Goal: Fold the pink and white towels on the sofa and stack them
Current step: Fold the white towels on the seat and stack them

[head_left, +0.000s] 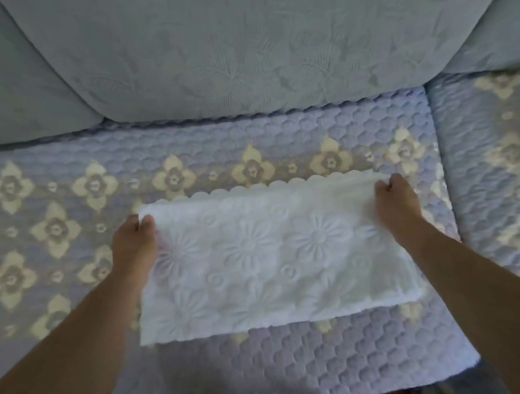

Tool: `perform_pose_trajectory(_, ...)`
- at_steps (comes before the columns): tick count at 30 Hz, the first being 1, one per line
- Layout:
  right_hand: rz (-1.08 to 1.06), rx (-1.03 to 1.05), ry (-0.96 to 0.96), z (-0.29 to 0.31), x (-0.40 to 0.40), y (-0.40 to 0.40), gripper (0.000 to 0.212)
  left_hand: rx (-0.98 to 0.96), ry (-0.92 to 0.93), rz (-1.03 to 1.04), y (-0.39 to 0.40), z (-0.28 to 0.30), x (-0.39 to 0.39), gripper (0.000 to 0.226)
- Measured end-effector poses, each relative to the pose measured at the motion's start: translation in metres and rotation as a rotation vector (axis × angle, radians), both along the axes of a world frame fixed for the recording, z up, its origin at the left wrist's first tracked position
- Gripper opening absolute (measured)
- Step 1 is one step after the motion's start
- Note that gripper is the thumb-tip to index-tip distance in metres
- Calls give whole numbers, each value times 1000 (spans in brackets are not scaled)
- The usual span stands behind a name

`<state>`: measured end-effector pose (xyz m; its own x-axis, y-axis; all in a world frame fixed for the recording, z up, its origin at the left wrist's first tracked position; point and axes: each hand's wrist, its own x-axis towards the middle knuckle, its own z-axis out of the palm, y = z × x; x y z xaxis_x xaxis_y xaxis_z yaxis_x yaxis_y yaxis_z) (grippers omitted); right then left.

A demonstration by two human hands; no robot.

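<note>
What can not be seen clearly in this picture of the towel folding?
- Pink towel: nowhere in the head view.
- Fingertips of the left hand and right hand: hidden in the white towel.
- Number of towel layers: the top layer covers them.
- Sofa sides: cut off by the picture edges.

Two bare, sleeveless forearms [464, 274]

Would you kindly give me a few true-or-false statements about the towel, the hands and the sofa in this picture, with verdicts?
1. The white towel lies on the sofa seat cover. True.
2. Only one hand touches the towel. False: the left hand and right hand each grip a far corner.
3. The towel's far edge is scalloped. True.
4. A pink towel lies beside it. False: no pink towel is in view.
</note>
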<state>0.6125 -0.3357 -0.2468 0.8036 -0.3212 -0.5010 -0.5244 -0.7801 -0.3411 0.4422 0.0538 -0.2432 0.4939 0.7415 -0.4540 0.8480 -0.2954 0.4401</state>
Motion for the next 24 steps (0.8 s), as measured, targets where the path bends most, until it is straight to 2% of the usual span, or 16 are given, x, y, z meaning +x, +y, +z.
perform_pose_trajectory(4, 1, -9, -17, 9, -2, 2, 29, 62, -84, -62, 11, -4, 1, 37)
perform_pose_trajectory(7, 12, 1, -16, 13, 6, 5, 30, 145, -56, -57, 8, -2, 10, 27)
perform_pose_trajectory(8, 5, -11, -28, 13, 7, 7, 31, 198, -35, -30, 4, -1, 11, 23)
perform_pose_trajectory(10, -6, -95, -163, 16, -4, 14, 36, 408, -53, -80, -13, 6, 6, 32)
perform_pose_trajectory(12, 96, -190, -446, 26, -35, 36, 42, 509, -125, -426, -51, 16, -6, 46)
perform_pose_trajectory(13, 213, -167, -555, 31, -55, 53, 44, 464, -133, -652, -76, 20, -11, 52)
perform_pose_trajectory(15, 542, -88, -584, 29, -91, 80, 49, 377, -113, -950, -118, 17, -15, 58)
perform_pose_trajectory(16, 668, -90, -533, 21, -100, 84, 54, 376, -85, -981, -127, 7, -16, 58)
perform_pose_trajectory(17, 717, -114, -459, 11, -99, 79, 58, 365, -25, -945, -126, -3, -14, 59)
perform_pose_trajectory(20, 630, -264, -243, -20, -80, 31, 65, 381, 110, -739, -97, -32, -14, 61)
perform_pose_trajectory(24, 632, -262, -212, -32, -61, 8, 64, 406, 83, -647, -82, -42, -26, 60)
